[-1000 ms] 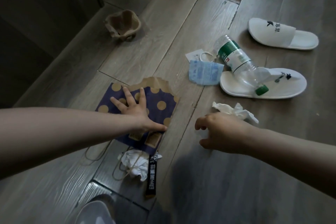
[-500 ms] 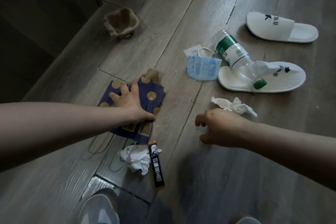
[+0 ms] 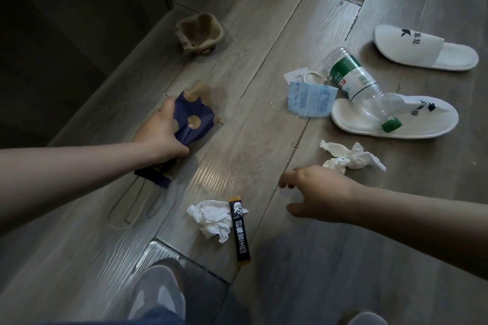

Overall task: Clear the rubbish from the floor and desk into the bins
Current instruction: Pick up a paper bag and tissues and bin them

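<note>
Your left hand (image 3: 161, 134) grips the navy dotted paper bag (image 3: 196, 116), which lies bunched on the floor (image 3: 264, 113) near the wall. Close the fingers fully round its crumpled body and lift until the cord handles (image 3: 132, 208) hang free. Your right hand (image 3: 319, 194) hovers loosely curled and empty just beside the crumpled tissue (image 3: 348, 157); collect that next.

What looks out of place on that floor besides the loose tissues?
The plastic bottle lies on its side across the nearer white slipper, its green cap end resting on the insole. The left hand grips the dotted paper bag, crumpled, its cord handles trailing on the floor.
</note>
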Action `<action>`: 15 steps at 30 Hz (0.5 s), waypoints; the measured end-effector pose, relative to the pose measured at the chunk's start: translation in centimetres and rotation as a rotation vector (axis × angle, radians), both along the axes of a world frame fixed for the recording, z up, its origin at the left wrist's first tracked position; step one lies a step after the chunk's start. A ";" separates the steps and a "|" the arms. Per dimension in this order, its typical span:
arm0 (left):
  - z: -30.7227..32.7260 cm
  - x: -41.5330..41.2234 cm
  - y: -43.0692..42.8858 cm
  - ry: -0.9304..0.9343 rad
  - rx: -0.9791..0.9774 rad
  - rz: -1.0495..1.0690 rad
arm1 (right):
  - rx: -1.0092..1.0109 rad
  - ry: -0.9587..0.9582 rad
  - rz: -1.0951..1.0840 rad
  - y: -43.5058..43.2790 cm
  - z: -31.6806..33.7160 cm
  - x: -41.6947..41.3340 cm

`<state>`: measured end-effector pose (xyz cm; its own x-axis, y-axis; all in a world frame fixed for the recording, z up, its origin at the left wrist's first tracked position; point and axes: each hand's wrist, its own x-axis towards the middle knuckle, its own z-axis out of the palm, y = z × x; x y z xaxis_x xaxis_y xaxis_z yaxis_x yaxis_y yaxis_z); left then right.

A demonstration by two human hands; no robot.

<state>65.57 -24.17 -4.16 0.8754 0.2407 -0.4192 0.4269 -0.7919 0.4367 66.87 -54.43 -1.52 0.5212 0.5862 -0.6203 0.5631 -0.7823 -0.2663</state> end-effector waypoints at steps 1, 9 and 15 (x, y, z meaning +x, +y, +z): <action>0.1 -0.5 0.2 -0.004 -0.018 0.017 | 0.008 0.000 -0.010 0.2 -0.1 -0.3; 0.9 -1.9 -1.2 -0.063 0.006 -0.003 | -0.125 -0.215 -0.372 -5.9 -0.8 3.2; 0.6 -1.7 -2.2 -0.061 -0.008 -0.040 | -0.152 -0.036 -0.639 -7.7 -2.5 5.3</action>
<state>63.89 -26.42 -3.58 0.9081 0.2019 -0.3669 0.3675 -0.8042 0.4672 72.21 -62.13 -4.06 0.7595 0.0614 -0.6476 -0.0187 -0.9931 -0.1161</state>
